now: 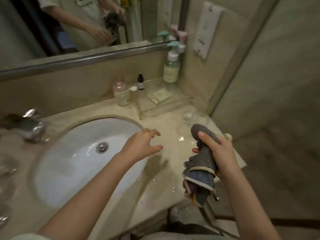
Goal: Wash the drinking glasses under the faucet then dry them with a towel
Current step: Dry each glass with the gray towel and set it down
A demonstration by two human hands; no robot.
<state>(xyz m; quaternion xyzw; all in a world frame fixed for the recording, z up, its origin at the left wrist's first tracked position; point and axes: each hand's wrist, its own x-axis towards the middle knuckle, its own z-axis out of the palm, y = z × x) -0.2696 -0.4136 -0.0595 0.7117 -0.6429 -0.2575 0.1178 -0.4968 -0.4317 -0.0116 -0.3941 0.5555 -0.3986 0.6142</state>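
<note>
- right hand [220, 153] has a tight grip on a bunched grey towel [200, 163], fingers curled round it
- left hand [144, 144] holds nothing, fingers spread loose, hovering over the wet counter [155, 184] next to the sink [78, 161]
- clear glasses [189, 116] sit just beyond the towel grip, pretty blurry
- faucet [24, 125] is way off left of both hands

We see a grey towel [205, 153] edged in cream – a white sink [72, 163], a beige marbled counter [166, 129], a mint-capped pump bottle [171, 66].
</note>
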